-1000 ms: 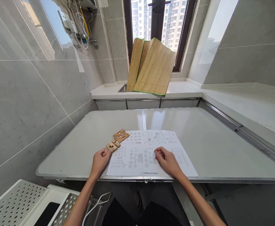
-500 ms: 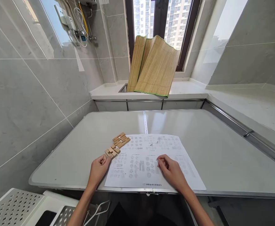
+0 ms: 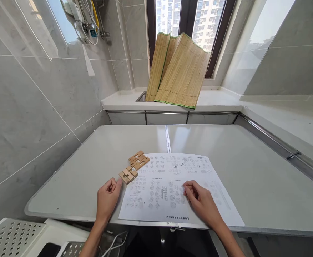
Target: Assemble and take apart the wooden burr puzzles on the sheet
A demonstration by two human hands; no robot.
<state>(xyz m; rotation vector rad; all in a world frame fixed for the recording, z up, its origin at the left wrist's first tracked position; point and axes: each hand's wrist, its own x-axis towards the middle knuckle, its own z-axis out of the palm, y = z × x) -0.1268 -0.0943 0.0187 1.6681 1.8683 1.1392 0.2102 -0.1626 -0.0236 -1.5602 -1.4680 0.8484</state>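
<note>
Several light wooden puzzle pieces with notches lie flat in two groups on the left edge of the paper: a far group (image 3: 139, 160) and a near group (image 3: 128, 175). My left hand (image 3: 109, 197) rests just in front of the near group, its fingers curled in and the thumb close to the nearest piece. I see nothing held in it. A large white sheet (image 3: 156, 212) printed with small line diagrams and upside-down text lies at the table's front. On its right part rests my right hand (image 3: 201, 200), fingers curled and thumb against them, with nothing visible in it.
The pale folding table (image 3: 252, 171) has a seam down its middle. Behind it, a bamboo mat (image 3: 183, 75) leans on a white ledge (image 3: 220, 100) before the window. At lower left stands a white perforated rack (image 3: 14, 235) with a black phone (image 3: 49, 250).
My left hand has drawn back a little from the near wooden pieces, leftward and toward me. The whole view has shifted slightly. My right hand stays curled on the sheet.
</note>
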